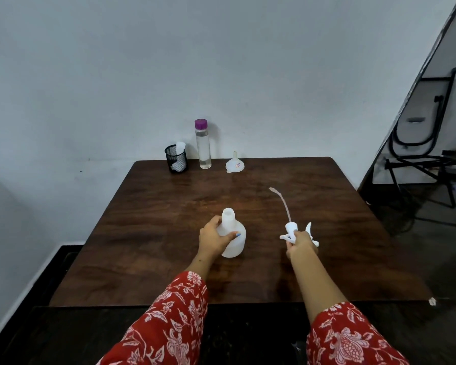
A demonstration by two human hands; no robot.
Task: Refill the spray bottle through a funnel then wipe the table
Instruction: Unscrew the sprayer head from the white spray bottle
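Left hand (213, 239) fingers curled around translucent white plastic bottle (233, 237) on dark wooden worktop (169, 206); right hand (300, 243) fingers gripping white spray head (291, 230) with thin curved tube.

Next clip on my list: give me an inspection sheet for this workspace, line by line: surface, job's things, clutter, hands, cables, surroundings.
Surface: dark brown wooden table, set against a pale wall.
Job's things: white translucent plastic spray bottle upright, neck open; white trigger sprayer head removed, its dip tube pointing away over the table; small white plastic funnel upside down at the far edge; tall clear bottle with a purple cap beside it, capped; black mesh cup holding white cloth or tissue.
Clutter: nothing seen.
Hands: left hand grips the spray bottle; right hand holds the sprayer head.
Cables: nothing seen.
Surroundings: black folded metal-frame furniture at right, leaning against the wall.
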